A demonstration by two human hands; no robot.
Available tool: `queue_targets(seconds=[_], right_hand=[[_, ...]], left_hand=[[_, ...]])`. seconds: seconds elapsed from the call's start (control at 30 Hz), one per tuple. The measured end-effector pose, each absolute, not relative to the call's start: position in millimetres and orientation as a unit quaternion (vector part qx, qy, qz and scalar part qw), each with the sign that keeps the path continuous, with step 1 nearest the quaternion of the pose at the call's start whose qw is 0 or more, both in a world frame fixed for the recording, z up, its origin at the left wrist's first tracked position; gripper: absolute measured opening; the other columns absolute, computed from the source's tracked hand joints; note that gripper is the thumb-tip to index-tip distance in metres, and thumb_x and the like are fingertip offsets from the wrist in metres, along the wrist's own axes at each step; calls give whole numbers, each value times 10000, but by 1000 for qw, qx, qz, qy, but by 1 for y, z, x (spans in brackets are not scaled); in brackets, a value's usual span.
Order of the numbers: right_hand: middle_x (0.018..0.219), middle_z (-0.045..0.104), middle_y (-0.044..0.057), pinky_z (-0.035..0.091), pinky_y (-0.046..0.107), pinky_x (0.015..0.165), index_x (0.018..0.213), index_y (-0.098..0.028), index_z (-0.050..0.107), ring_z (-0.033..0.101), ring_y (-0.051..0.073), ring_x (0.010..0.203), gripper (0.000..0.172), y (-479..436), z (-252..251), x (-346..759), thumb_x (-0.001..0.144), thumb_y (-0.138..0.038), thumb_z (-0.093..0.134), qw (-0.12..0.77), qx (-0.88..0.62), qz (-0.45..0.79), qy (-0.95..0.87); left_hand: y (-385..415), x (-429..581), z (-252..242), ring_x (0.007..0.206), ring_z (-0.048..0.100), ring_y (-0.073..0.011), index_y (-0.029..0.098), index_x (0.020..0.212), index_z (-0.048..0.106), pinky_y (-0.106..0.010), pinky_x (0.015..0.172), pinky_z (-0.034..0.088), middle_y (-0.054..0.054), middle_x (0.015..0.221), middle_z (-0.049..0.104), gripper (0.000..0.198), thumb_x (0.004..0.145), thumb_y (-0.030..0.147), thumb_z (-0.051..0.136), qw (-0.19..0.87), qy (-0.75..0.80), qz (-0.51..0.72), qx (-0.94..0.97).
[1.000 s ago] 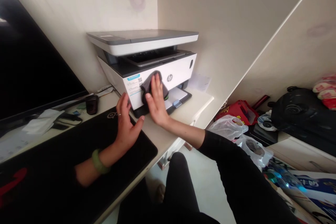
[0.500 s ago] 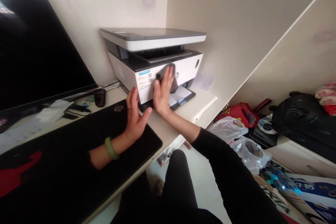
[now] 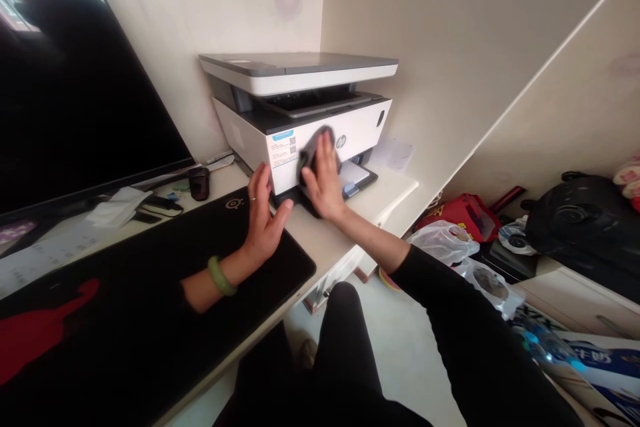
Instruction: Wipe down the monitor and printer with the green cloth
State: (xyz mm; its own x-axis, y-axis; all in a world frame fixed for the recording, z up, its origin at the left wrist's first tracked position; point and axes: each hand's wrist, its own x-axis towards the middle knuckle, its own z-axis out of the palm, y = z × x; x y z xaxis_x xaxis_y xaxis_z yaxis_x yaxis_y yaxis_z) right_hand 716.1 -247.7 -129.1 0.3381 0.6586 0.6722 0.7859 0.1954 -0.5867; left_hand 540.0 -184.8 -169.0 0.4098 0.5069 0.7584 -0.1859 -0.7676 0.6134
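A white and grey printer (image 3: 365, 123) stands on the desk against the wall, its flat lid on top and a label with codes at the front left. My right hand (image 3: 325, 180) presses a dark grey cloth (image 3: 307, 153) flat against the printer's front, just left of the logo. The cloth shows around the fingers and beneath the palm. At the printer's front left corner, my left hand (image 3: 264, 217) rests its fingertips, fingers spread and thumb apart, with nothing held. A green bangle circles the left wrist.
A large black monitor (image 3: 90, 100) stands at the left. A black desk mat (image 3: 210, 227) covers the desk before it, with papers (image 3: 117, 207), cables and a small dark case (image 3: 199, 183) behind. Plastic bags (image 3: 445, 240), a red bag (image 3: 473, 217) and a black bag (image 3: 575, 213) lie right.
My right hand and the cloth have shifted slightly on the printer's front, uncovering more of the logo. The view has moved a little. My left hand stays at the corner.
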Motion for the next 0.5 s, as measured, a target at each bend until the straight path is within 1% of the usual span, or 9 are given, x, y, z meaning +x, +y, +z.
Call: queue_targets(seconds=[0.1,0.2,0.27,0.37,0.5], right_hand=[[1903,-3,36,25,597,1441,1787,-253,-5,-67,229,1772,841,-237,-114,710,1088,-616,291,573,-648,-84,-495],[1901,-30,51,18,621,1441,1783,-263,-62,-109,247,1768,902,-234,-123,683,1079,-613,379,565,-622,-88,-534],[1901,18,59,37,640,1443,1785,-279,-44,-121,260,1767,905,-237,-138,665,1076,-587,427,530,-594,-79,-601],[1890,136,91,79,639,1448,1790,-265,41,-118,263,1766,837,-244,-158,654,1092,-503,437,477,-552,-68,-681],[1864,226,147,127,599,1455,1780,-205,161,-83,263,1769,786,-258,-171,662,1096,-445,465,437,-519,-54,-733]], left_hand=[[-187,540,-167,1687,313,-336,358,1698,385,-532,1355,373,-126,1788,289,693,1076,612,556,335,101,544,763],[-187,539,-165,1651,387,-308,335,1671,438,-497,1343,397,-122,1764,351,627,1109,611,458,348,109,559,745],[-185,537,-165,1628,423,-305,303,1660,456,-497,1352,379,-130,1741,403,646,1108,638,428,342,122,563,742],[-181,534,-164,1617,436,-304,266,1640,481,-502,1385,311,-137,1705,472,689,1095,681,411,312,140,565,751],[-180,531,-162,1603,458,-298,264,1626,497,-486,1383,320,-133,1692,491,687,1089,685,422,300,141,563,757]])
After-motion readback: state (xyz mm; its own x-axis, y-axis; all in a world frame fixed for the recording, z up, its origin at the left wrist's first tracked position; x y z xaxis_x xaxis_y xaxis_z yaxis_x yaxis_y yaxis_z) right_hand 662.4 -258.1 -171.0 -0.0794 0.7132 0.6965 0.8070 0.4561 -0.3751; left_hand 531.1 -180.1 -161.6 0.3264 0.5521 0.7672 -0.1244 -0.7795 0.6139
